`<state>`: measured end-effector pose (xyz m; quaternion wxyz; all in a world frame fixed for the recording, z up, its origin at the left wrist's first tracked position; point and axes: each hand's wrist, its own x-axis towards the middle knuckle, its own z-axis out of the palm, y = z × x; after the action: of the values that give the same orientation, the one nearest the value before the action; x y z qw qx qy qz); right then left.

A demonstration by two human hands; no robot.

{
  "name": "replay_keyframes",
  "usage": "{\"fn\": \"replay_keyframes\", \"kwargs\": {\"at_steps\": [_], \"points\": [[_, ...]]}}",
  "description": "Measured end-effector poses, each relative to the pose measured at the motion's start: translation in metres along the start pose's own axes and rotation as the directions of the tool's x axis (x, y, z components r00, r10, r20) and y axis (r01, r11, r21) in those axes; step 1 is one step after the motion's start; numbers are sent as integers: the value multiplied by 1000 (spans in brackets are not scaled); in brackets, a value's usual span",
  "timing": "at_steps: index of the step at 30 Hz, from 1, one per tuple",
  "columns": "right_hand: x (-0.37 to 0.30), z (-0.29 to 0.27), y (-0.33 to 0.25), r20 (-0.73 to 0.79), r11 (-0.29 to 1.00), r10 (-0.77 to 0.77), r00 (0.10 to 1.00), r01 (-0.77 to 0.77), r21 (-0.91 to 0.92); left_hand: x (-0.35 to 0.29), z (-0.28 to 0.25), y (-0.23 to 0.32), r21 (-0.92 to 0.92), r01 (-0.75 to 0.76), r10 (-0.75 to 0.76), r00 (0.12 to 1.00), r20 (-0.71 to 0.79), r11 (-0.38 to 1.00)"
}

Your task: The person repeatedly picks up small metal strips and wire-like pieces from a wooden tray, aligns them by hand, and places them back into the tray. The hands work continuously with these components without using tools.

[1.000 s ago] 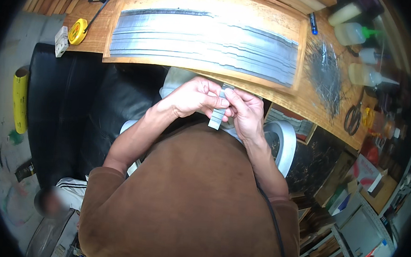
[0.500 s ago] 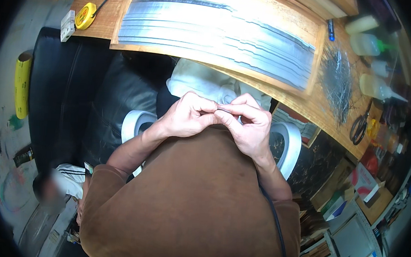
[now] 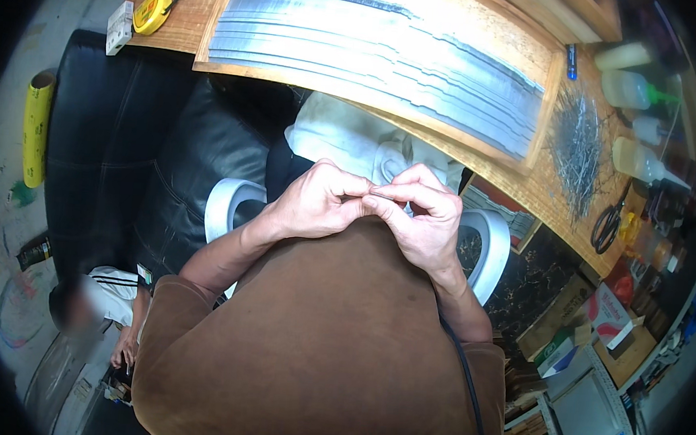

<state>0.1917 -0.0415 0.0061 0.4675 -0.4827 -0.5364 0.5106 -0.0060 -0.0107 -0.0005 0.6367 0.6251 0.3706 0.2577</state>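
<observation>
A thin strip (image 3: 382, 195), mostly hidden, was held between the closely pinched fingertips of the left hand (image 3: 315, 203) and right hand (image 3: 429, 226) — near the brown shirt (image 3: 333, 328), apart from the wooden tray (image 3: 547, 112).

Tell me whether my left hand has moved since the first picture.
Yes: the left hand has moved back from the wooden tray, toward the brown shirt.
</observation>
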Motion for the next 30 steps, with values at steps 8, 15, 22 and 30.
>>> {"fn": "replay_keyframes", "kwargs": {"at_steps": [8, 15, 22, 30], "points": [[0, -2, 1, 28, 999, 33, 999, -33, -3, -4, 3, -2, 18, 52, -52, 999, -12, 998], [1, -3, 1, 39, 1000, 21, 999, -21, 5, -6, 11, -6, 62, -15, 21, 995, -98, 998], [0, -3, 1, 47, 1000, 13, 999, -13, 2, -8, 6, -7, 105, -28, 31, 999, -25, 994], [0, -1, -4, 31, 1000, 8, 999, -8, -27, -11, 3, -5, 99, 13, -12, 1000, -13, 995]]}}
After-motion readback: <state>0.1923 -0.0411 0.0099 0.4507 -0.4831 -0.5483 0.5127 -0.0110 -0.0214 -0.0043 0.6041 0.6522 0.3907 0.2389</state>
